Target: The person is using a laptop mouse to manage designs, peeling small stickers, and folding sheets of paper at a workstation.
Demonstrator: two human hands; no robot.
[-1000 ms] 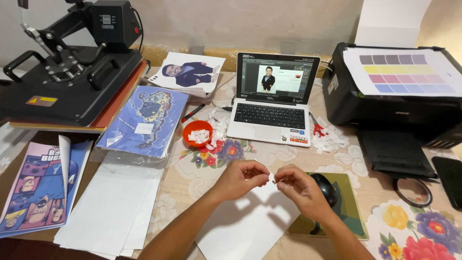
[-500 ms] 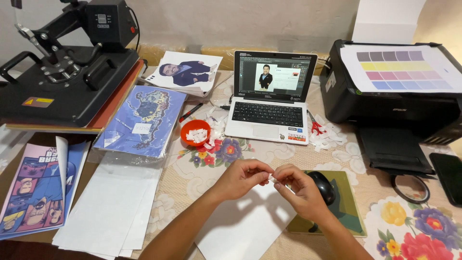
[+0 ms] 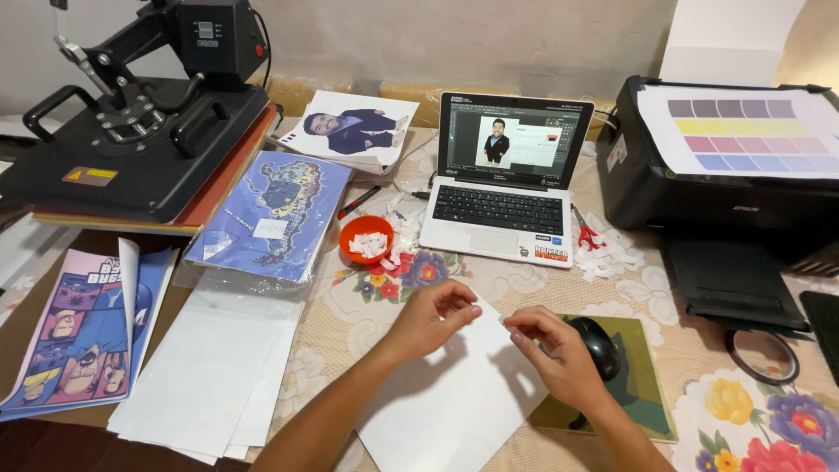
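Note:
A white sheet (image 3: 446, 402) lies at an angle on the flowered tablecloth in front of me. My left hand (image 3: 433, 316) rests over its upper part, fingers curled around the sheet's top corner. My right hand (image 3: 559, 354) hovers over the sheet's right edge, beside a black mouse (image 3: 599, 345). Its thumb and forefinger are pinched together on what looks like a tiny pale scrap. The two hands are a short gap apart.
The mouse sits on a green pad (image 3: 642, 398). Behind are an open laptop (image 3: 507, 188), an orange bowl of white scraps (image 3: 365, 240), red scissors (image 3: 585, 234) and a black printer (image 3: 725, 166). A heat press (image 3: 140, 131), printed posters (image 3: 79, 323), blank sheets (image 3: 210, 367) and a tape roll (image 3: 762, 356) surround them.
My hands were pinched together around a small white bit; now they have drawn apart and dropped slightly toward the sheet.

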